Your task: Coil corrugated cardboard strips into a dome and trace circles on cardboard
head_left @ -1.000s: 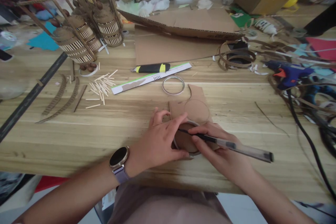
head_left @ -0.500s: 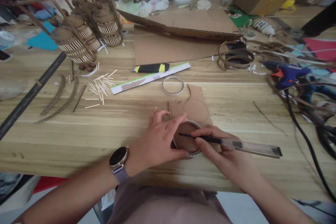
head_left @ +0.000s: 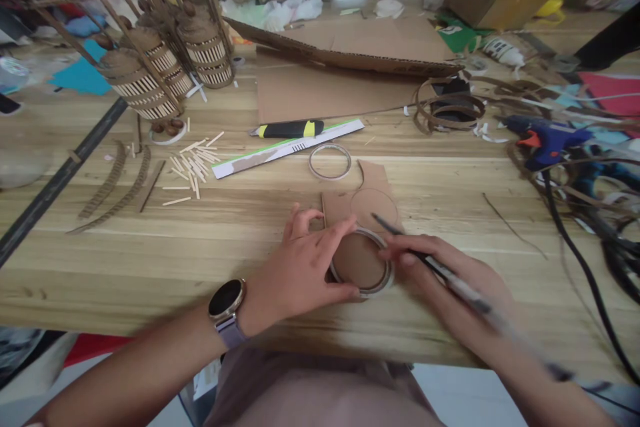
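My left hand (head_left: 313, 260) lies around a pale ring (head_left: 373, 292), its thumb and fingers pressed on the ring's left side. The ring rests flat on a small piece of brown cardboard (head_left: 376, 180), near the table's front edge. Beyond the ring, a drawn circle (head_left: 374, 207) shows on the cardboard. My right hand (head_left: 450, 287) grips a black-tipped pen with a clear barrel (head_left: 467, 288). The pen's tip points up and left, over the cardboard past the ring's far edge. A second ring (head_left: 311, 167) lies on the table just behind the cardboard.
Behind the rings lie a ruler (head_left: 240, 163) and a yellow-black utility knife (head_left: 290, 129). Small wooden sticks (head_left: 193, 163) are scattered left. Lantern-like crafts (head_left: 205, 53) stand back left, beside folded cardboard (head_left: 340, 90). At right are a blue glue gun (head_left: 550, 140) and its black cable (head_left: 575, 253).
My right hand has moved right and tilted the pen, so its tip has gone from inside the ring to beyond its far rim. My left hand and the ring have stayed put.
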Motion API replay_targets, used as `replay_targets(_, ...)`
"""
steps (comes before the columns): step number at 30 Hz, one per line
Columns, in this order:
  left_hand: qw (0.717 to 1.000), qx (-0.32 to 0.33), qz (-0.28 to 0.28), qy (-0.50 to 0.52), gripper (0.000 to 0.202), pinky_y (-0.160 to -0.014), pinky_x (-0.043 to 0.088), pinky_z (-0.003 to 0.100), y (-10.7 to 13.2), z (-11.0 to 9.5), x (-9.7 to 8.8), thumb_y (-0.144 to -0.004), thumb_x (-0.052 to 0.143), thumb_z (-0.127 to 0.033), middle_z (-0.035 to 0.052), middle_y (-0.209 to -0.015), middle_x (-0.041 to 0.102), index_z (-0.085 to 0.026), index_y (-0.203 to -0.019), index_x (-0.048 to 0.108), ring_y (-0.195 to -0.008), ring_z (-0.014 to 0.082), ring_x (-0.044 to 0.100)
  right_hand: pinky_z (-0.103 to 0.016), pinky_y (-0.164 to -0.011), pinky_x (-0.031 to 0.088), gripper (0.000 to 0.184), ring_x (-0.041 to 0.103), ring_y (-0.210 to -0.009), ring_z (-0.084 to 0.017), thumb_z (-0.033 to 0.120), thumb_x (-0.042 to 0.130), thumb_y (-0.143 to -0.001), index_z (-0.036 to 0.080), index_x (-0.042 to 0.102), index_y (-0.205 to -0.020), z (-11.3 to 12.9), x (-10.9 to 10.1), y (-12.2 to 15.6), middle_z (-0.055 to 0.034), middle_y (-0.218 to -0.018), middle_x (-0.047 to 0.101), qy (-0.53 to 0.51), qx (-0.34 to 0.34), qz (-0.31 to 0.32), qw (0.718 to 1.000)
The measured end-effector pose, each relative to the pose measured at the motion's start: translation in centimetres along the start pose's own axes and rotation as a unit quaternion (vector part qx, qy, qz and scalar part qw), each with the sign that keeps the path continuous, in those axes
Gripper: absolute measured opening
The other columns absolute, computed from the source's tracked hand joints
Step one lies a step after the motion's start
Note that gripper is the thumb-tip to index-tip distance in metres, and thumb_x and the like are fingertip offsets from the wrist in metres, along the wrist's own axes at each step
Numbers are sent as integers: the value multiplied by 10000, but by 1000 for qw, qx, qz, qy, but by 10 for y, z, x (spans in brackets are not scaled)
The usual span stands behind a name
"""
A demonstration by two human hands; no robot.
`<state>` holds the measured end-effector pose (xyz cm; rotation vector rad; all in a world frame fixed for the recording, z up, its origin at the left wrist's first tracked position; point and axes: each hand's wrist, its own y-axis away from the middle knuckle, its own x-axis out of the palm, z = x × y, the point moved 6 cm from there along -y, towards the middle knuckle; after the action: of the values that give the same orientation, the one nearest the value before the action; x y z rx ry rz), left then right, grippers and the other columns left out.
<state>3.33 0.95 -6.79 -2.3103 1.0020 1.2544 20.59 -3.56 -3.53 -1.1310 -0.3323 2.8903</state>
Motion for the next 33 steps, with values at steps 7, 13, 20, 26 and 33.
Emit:
replay_targets(7,1000,5,-12,-12,879,-1168,143,667,5,-3,-2,-797,766,-511,124,-1440,575,-174,-1499,361,-1354,412,335,-456,-892,586,287,685,-1113,-291,223,615,-917,244,570,-1200,-7,17,11,-133,-1224,703,82,-153,55,983)
replay_targets(13,999,-20,-41,-14,870,-1155,145,681,9,-12,3,-786,773,-528,108,-1391,620,-172,-1479,384,-1362,438,318,-500,-921,558,306,662,-1138,-306,243,621,-925,232,559,-1224,-12,21,17,-147,-1227,693,112,-155,53,980)
replay_targets(20,997,-30,-63,-14,906,-1176,60,680,7,-14,6,-745,822,-477,67,-1368,648,-195,-1477,368,-1369,442,320,-377,-851,590,270,699,-1077,-251,289,511,-991,312,608,-1242,-17,1,14,-56,-1122,757,37,-58,1,998)
replay_targets(26,997,-32,-61,-17,924,-1172,27,694,7,-12,6,-735,820,-489,73,-1372,645,-191,-1477,356,-1378,448,326,-251,-588,549,201,705,-703,-163,371,554,-967,309,744,-988,-4,-2,2,2,-790,755,-101,14,13,995)
replay_targets(33,997,-25,-68,-19,942,-1157,18,712,7,-12,9,-721,826,-504,101,-1332,664,-181,-1470,356,-1367,453,364,-223,-466,504,114,653,-566,-142,272,580,-884,237,650,-801,4,21,-9,10,-678,703,-150,95,65,982)
